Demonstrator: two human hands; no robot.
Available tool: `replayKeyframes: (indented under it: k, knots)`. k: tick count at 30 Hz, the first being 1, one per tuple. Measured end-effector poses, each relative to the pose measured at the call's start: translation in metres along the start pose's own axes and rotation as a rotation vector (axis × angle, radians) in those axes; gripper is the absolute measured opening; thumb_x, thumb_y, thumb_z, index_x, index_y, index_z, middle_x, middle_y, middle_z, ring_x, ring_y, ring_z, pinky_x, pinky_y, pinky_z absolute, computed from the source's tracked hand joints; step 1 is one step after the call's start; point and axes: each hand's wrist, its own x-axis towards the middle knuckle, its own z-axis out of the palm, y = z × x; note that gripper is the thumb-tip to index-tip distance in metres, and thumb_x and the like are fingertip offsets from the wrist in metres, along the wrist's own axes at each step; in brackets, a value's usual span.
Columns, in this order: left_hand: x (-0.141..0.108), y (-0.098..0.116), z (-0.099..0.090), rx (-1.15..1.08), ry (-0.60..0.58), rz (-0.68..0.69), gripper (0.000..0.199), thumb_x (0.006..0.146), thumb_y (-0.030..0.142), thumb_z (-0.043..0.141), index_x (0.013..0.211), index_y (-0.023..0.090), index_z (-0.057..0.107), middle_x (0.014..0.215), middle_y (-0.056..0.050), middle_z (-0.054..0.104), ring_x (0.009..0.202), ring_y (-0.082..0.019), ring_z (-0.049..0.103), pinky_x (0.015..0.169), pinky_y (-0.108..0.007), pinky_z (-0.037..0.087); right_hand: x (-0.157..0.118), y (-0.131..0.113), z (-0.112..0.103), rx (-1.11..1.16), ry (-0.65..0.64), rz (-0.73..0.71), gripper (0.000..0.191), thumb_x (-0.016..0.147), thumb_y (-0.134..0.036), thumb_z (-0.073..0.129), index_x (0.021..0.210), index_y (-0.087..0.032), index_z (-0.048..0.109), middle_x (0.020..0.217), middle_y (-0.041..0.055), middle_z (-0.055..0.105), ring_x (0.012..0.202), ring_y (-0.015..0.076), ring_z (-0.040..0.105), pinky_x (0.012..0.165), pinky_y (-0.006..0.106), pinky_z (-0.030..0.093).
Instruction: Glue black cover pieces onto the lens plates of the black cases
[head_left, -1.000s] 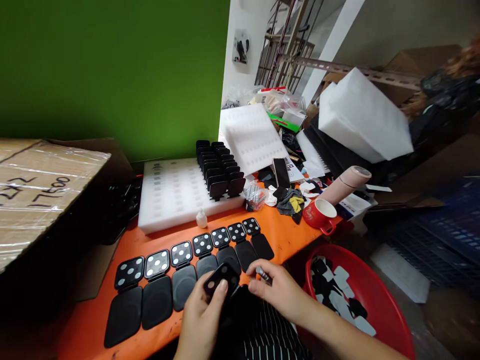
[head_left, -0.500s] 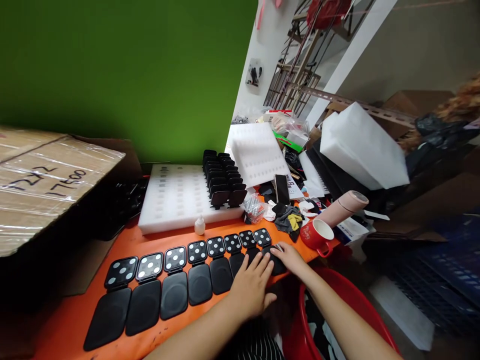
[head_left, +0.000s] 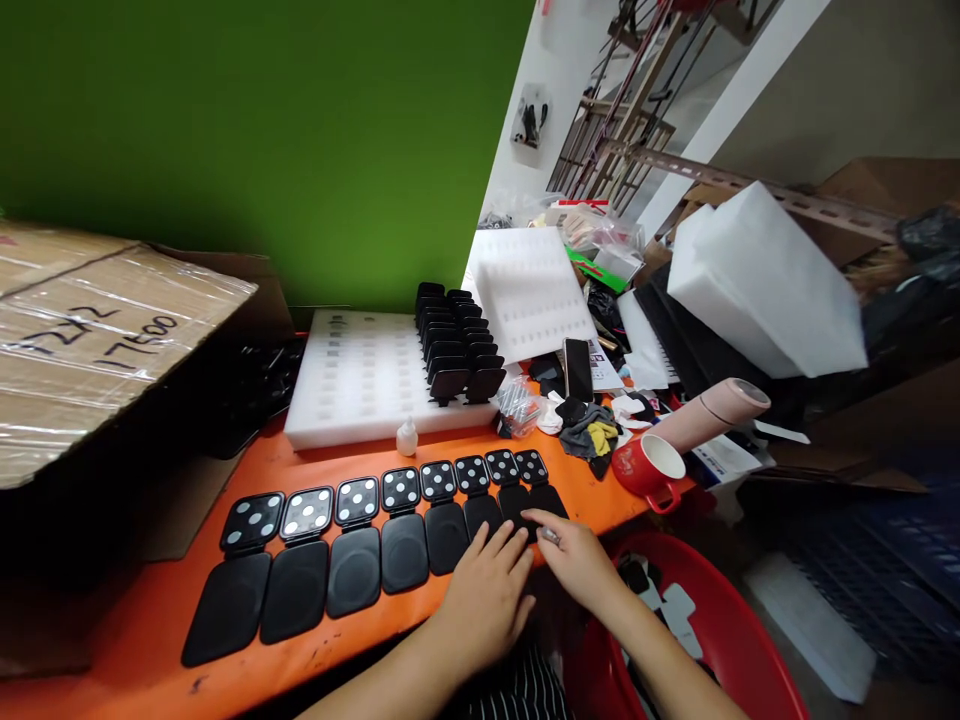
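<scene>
A row of several black hinged folding pads lies opened out on the orange tabletop point(head_left: 315, 670). Each has a small upper square with white round dots, such as the dotted square point(head_left: 307, 512), joined to a larger plain lower pad point(head_left: 354, 570). My left hand point(head_left: 487, 592) is palm down, fingers stretched out, over the near edge of the lower pads toward the right end. Close beside it, my right hand point(head_left: 581, 565) points its index finger at the last pads. A small silvery metal piece point(head_left: 550, 536) shows between its fingers; its kind is unclear.
A white foam block point(head_left: 352, 390) behind the row holds black stands point(head_left: 459, 345). A dropper bottle point(head_left: 406, 437) stands before it. Rightward are a phone point(head_left: 577, 370), a red mug point(head_left: 649, 468), a pink flask point(head_left: 709, 415) and a red tub point(head_left: 750, 640). A cardboard box point(head_left: 112, 340) is left.
Both hands have drawn back slightly toward the near table edge, uncovering more of the rightmost pads. My right hand's fingers have left the last pad's upper part. The camera view has shifted slightly.
</scene>
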Motion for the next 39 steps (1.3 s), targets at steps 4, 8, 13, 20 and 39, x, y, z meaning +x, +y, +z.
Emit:
replayKeyframes:
  k: [4,8,13,20,39]
  knots:
    - [-0.01,-0.003,0.005,0.033,0.03,-0.028,0.063,0.088,0.051,0.041,0.142,0.021,0.029,0.151,-0.005,0.027,0.137,-0.027,0.023,0.11,-0.054,0.02,0.004,0.004,0.005,-0.186,0.063,0.109,0.047,0.084,-0.022,0.038,0.128,-0.018,0.054,0.112,0.0103,0.067,0.099,0.0225,0.064,0.084,0.033,0.048]
    - [0.003,-0.005,0.013,0.067,-0.005,-0.025,0.07,0.086,0.054,0.043,0.144,0.02,0.025,0.152,-0.006,0.025,0.138,-0.028,0.02,0.111,-0.057,0.015,0.01,0.019,0.001,-0.418,0.087,0.211,0.046,0.091,-0.033,0.035,0.134,-0.024,0.049,0.108,0.011,0.069,0.094,0.0268,0.066,0.078,0.037,0.049]
    - [0.007,-0.006,0.021,0.09,-0.021,-0.019,0.07,0.085,0.052,0.045,0.144,0.021,0.024,0.151,-0.006,0.027,0.138,-0.029,0.023,0.111,-0.057,0.012,0.02,0.02,0.001,-0.555,0.103,0.23,0.044,0.093,-0.037,0.034,0.133,-0.03,0.049,0.101,0.009,0.071,0.087,0.0247,0.067,0.073,0.034,0.049]
    - [0.003,-0.007,0.023,0.099,-0.002,-0.013,0.071,0.085,0.053,0.044,0.144,0.021,0.023,0.152,-0.005,0.024,0.138,-0.027,0.021,0.111,-0.058,0.01,0.03,0.021,-0.003,-0.505,0.125,0.212,0.043,0.092,-0.034,0.035,0.131,-0.026,0.052,0.104,0.0102,0.07,0.09,0.025,0.067,0.075,0.035,0.049]
    - [-0.1,-0.011,-0.049,-0.108,0.308,-0.024,0.029,0.083,0.016,0.05,0.109,0.022,0.062,0.104,-0.007,0.07,0.094,-0.02,0.067,0.087,-0.035,0.054,-0.008,-0.044,0.033,-0.007,-0.132,-0.069,0.036,0.087,-0.025,0.04,0.115,-0.023,0.062,0.11,0.007,0.068,0.098,0.0216,0.064,0.082,0.03,0.047]
